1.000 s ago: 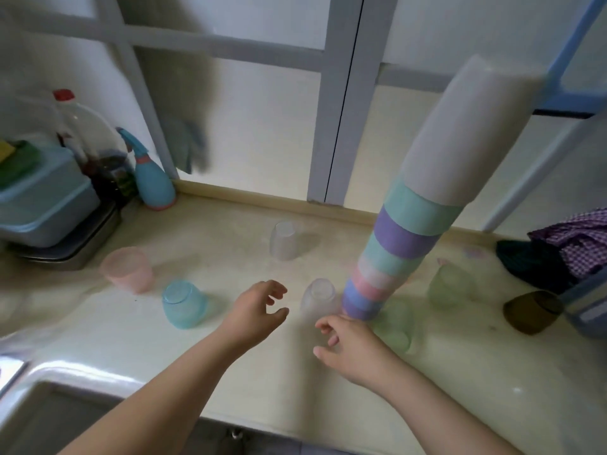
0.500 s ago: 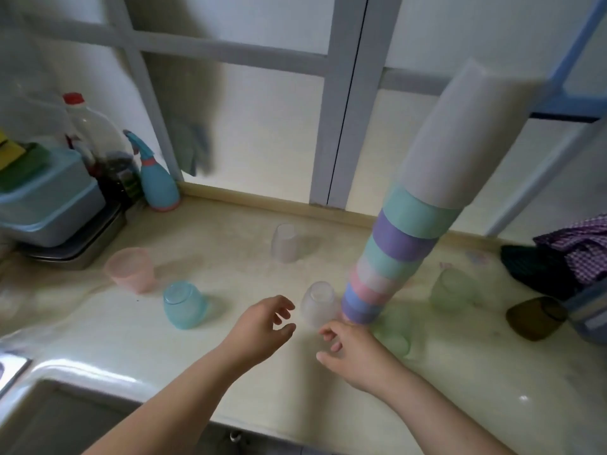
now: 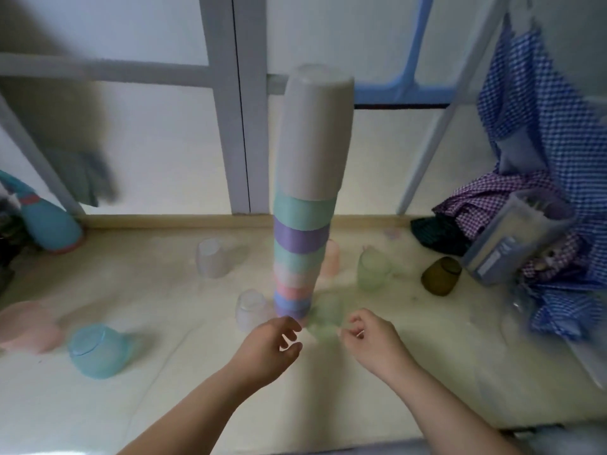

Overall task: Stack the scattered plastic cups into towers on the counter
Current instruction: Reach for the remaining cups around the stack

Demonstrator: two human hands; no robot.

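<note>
On the cream counter (image 3: 164, 405), a tall tower (image 3: 307, 198) of nested upside-down cups stands near centre, grey cup topmost, then teal, purple, teal, pink and blue bands down to its base. Left hand (image 3: 266, 351) hovers just in front of the tower base, fingers curled but apart, holding nothing. Right hand (image 3: 371, 343) hovers in front and right of the base, fingers loosely curled, also empty. A clear cup (image 3: 251, 308) sits touching or just left of the base; a pale green cup (image 3: 325, 315) sits just right of it, between the hands. Farther left of the tower: frosted cup (image 3: 213, 257), blue cup (image 3: 95, 351), pink cup (image 3: 28, 325) at frame edge. Right of the tower: green cup (image 3: 372, 269), brown cup (image 3: 440, 275), then checked cloth (image 3: 551, 133) crowding that end. Bare counter lies left-front of the tower; its front edge runs below the forearms.
</note>
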